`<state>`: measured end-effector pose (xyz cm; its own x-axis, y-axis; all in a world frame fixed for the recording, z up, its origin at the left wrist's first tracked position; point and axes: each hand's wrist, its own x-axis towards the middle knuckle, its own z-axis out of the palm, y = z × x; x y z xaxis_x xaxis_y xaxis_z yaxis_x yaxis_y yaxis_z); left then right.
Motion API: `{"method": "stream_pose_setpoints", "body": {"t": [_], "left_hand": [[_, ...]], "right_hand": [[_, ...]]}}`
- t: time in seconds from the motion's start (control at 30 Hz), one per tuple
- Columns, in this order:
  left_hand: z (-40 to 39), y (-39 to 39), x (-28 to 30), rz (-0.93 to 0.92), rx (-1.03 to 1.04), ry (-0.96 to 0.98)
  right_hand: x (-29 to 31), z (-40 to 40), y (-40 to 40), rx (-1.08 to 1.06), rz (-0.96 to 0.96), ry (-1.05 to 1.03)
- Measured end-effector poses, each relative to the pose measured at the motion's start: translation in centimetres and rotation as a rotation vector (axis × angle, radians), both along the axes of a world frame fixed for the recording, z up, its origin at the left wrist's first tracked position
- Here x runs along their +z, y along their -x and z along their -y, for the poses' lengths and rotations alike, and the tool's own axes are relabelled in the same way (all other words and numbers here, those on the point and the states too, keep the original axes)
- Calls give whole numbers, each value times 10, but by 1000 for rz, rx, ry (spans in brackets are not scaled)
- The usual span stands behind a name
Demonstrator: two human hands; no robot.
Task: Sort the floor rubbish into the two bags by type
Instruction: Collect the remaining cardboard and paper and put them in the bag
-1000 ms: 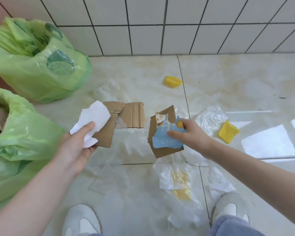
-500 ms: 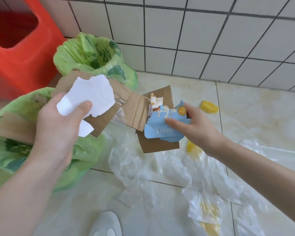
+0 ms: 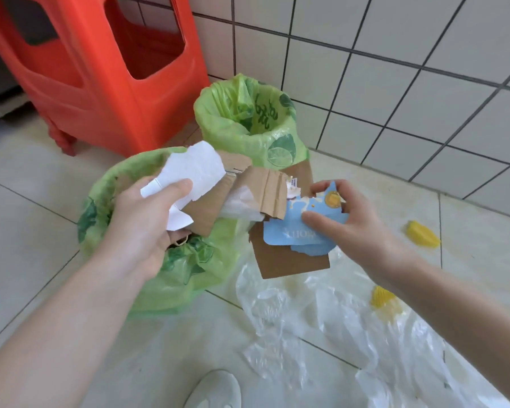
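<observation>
My left hand (image 3: 143, 222) grips a torn white paper (image 3: 193, 170) together with a brown cardboard strip (image 3: 259, 191), held over the near green bag (image 3: 159, 278). My right hand (image 3: 342, 216) pinches a blue printed card (image 3: 295, 234) against a second brown cardboard piece (image 3: 289, 262), just right of that bag. A far green bag (image 3: 248, 125) stands open by the wall. Clear plastic wrappers (image 3: 330, 328) and yellow scraps (image 3: 423, 234) lie on the floor at the right.
A red plastic stool (image 3: 100, 69) stands at the back left beside the bags. A white tiled wall (image 3: 409, 83) runs behind. My white shoe (image 3: 215, 391) is at the bottom edge, near the plastic.
Both hands have carried their paper and cardboard left and up from the floor litter to the near green bag. The view has swung left, bringing the red stool in.
</observation>
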<state>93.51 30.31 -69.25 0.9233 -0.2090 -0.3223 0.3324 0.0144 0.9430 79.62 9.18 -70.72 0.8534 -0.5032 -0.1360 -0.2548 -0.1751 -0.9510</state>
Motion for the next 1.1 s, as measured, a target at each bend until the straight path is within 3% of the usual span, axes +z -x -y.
{"method": "stream_pose_setpoints", "body": {"t": [0.13,0.37,0.53,0.7,0.83,1.1], "left_hand": [[6,13,-12,-95,-45,8],[15,16,-6,-23,-97,-3],[15,9,1,135,-8,-16],[1,-10,6,240,111,-33],[-14,-17,13,402,208,-179],[-31,-20,20,614,234,-282]], "right_hand": [[-17,3,12,69,-171,160],[-21,23,40,33,-281,130],[-14,36,47,-83,-202,81],[-3,41,38,-48,-66,-171],[13,30,15,18,14,-354],[40,-25,-53,88,77,-367]]}}
